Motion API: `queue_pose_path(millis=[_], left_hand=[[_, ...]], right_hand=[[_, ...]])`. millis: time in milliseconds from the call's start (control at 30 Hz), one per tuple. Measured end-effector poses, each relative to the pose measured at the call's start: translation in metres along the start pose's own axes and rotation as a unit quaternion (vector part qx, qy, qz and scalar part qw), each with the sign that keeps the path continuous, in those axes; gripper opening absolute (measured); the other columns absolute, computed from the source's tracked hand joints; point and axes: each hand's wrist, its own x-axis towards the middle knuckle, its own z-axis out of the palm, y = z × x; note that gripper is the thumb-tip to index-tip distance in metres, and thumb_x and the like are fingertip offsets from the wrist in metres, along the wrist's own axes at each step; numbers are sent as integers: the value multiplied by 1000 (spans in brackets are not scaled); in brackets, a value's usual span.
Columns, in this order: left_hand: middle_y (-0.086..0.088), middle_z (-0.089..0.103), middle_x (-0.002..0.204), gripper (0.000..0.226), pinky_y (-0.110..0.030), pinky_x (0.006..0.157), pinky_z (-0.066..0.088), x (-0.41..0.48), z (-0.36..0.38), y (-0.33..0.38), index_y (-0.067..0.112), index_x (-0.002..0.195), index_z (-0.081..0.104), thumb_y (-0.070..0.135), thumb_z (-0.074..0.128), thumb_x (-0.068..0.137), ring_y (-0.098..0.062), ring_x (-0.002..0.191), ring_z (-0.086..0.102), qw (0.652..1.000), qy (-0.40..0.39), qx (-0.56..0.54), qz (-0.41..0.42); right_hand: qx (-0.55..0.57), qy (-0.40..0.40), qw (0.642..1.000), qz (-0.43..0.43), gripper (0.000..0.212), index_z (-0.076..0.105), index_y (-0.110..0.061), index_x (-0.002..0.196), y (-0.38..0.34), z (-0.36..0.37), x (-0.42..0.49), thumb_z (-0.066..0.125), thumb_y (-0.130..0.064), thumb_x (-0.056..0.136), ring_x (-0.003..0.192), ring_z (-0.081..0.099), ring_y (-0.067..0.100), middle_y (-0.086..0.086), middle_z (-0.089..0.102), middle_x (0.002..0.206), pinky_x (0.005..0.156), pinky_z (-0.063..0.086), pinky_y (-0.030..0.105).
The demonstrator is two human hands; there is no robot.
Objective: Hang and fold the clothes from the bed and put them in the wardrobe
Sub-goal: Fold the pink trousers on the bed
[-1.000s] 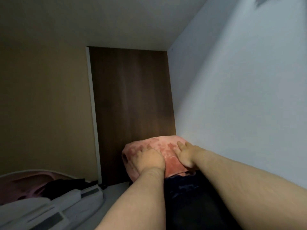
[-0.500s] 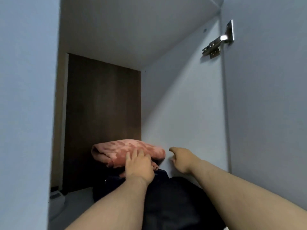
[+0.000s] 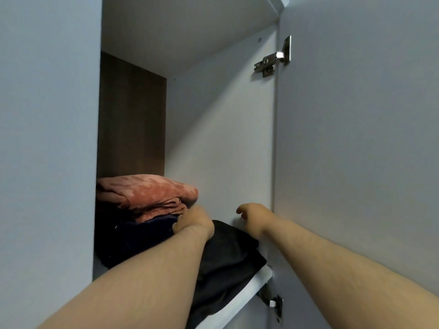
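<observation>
Both arms are reaching up into the wardrobe (image 3: 225, 143) from the lower frame. Left hand (image 3: 193, 223), centre frame, is resting on the dark clothes (image 3: 232, 252), fingers curled down at the edge of the pink garment (image 3: 147, 191); whether it is gripping cloth cannot be told. Right hand (image 3: 253, 216), just right of centre, is hovering beside the side wall, fingers loosely curled, holding nothing. Pink garment is lying folded atop the dark stack on the shelf (image 3: 240, 298). Hinge (image 3: 273, 59) is showing at upper right.

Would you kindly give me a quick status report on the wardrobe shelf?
Left hand resting on dark folded clothes, grip unclear. Right hand loosely curled, empty, by the side panel. Pink folded garment stacked on top. Nothing blocking.
</observation>
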Motion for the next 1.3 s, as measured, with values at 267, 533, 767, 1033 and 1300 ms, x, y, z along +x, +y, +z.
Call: queue_pose_path(millis=[267,533,767,1033,1300], left_hand=[[-3,59,132,43,-37,95,47,-63,10,31,23,131,56,16,59,88,-27,122,55,990,46,-15,134],[8,56,137,44,-31,108,34,-120,2,5,27,135,51,28,62,93,-16,125,51,966,134,32,221],[0,74,106,67,-45,98,49,-139,40,-25,22,102,76,21,97,38,-23,101,71,960,111,95,237],[-8,68,123,49,-35,109,26,-157,57,-47,18,112,70,24,73,64,-27,117,63,932,105,1,348],[10,73,112,56,-28,83,55,-199,68,-61,36,111,59,44,65,56,-13,99,71,924,-16,-51,380]], right_hand=[[121,65,990,18,50,49,-20,143,5,14,-42,48,-5,95,126,54,21,6,55,140,105,41,27],[188,157,970,-1,49,46,-22,145,21,41,-123,48,-6,99,122,50,10,-6,55,132,103,36,12],[162,152,975,18,50,38,-35,145,29,74,-157,52,-28,98,122,50,9,-15,51,136,100,40,20],[137,122,982,47,52,37,-39,145,35,86,-187,54,-34,96,126,47,7,-19,48,138,99,36,20],[77,111,983,128,53,33,-37,148,29,79,-265,50,-39,98,137,40,7,-15,42,148,108,30,20]])
